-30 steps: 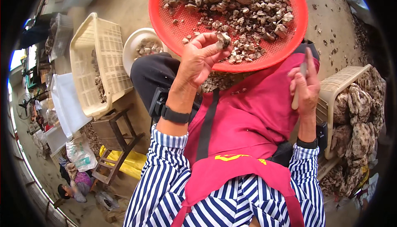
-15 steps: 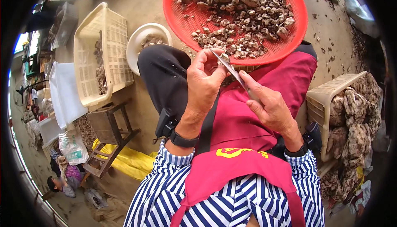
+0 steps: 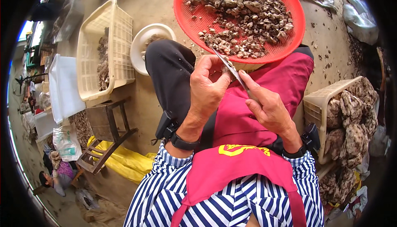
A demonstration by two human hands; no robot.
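A thin metal knife is gripped in my right hand, its blade pointing up and left. My left hand pinches a small pale, lumpy piece between thumb and fingers; what kind it is I cannot make out. The blade lies across that piece, which is partly hidden by fingers and knife. Just beyond my hands, a round red plastic basket rests by my knees. It holds many rough brown-grey lumps, large at the back and small near my hands.
At the left stand a white bowl with more pieces and a tall cream crate. Nearer are a wooden stool and a yellow sheet. On the right, a crate overflows with big lumps. Another person is far left.
The view has shifted a little, so the red basket sits slightly further right. Both hands keep their hold, and the knife remains against the small piece.
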